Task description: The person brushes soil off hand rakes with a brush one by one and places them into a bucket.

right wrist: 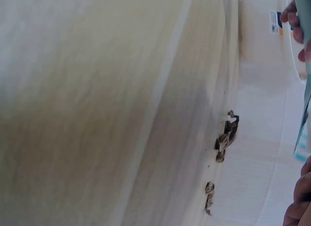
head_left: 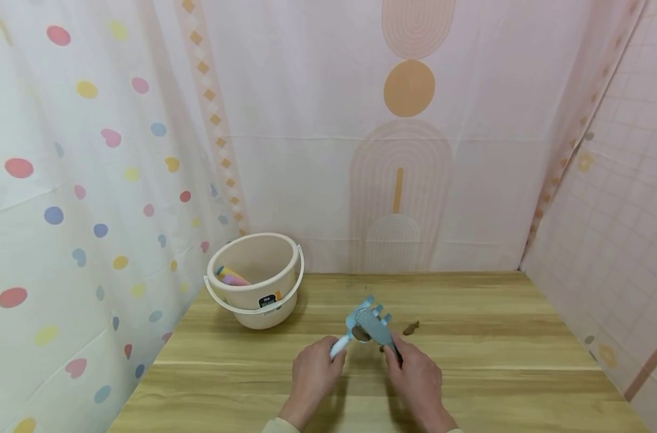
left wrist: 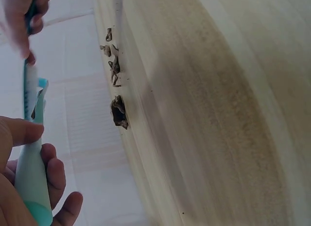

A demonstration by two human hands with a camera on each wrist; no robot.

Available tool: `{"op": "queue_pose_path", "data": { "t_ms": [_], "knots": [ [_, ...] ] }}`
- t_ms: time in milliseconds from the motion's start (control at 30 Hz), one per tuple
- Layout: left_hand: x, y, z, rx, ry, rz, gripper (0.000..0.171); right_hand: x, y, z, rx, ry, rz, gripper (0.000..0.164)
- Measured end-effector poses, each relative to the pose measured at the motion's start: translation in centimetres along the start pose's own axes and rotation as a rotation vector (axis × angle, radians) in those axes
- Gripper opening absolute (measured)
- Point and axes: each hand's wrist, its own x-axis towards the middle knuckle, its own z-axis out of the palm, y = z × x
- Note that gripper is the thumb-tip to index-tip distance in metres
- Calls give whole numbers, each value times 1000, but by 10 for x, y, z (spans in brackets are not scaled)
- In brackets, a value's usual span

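My left hand (head_left: pixel 314 370) grips the white handle of a small light-blue toy rake (head_left: pixel 353 317), held at a slant above the table. A brown, mud-like clump (head_left: pixel 361 334) shows at the rake's head. From the other side, my right hand (head_left: pixel 416 374) holds a brush (head_left: pixel 377 328) by its dark handle. The brush head lies across the rake's head, bristles towards it in the left wrist view. Below them, dark brown crumpled bits (left wrist: pixel 118 112) are scattered on the wooden table. The right wrist view catches the rake only at its right edge.
A cream bucket (head_left: pixel 278 307) with a white carrying handle stands at the back left, with yellow and pink things inside. The wood-grain table (head_left: pixel 496 349) meets a patterned curtain (head_left: pixel 306 180) at the back. More curtains hang on both sides.
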Motion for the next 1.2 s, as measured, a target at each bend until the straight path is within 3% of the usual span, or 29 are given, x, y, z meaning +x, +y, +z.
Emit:
{"op": "queue_pose_path", "data": {
  "t_ms": [100,200,400,533,800,900,1200],
  "knots": [
    [-1,0,2,47,16,53,8,0,-3,1,7,-3,-36,30],
    [-2,1,3,58,28,75,6,1,-2,0,-21,-5,-10,30],
    [-4,1,5,45,-6,49,15,3,5,-4,-44,-102,138,33],
    [-4,0,5,23,-37,30,12,3,8,-3,-37,-151,178,36],
    [-1,2,2,8,-6,22,11,-3,10,0,48,-32,68,30],
    [-2,1,2,7,-22,18,11,-5,10,1,64,-9,66,30],
    [-2,2,3,43,46,35,7,-4,7,-1,36,-51,89,30]
  ]
}}
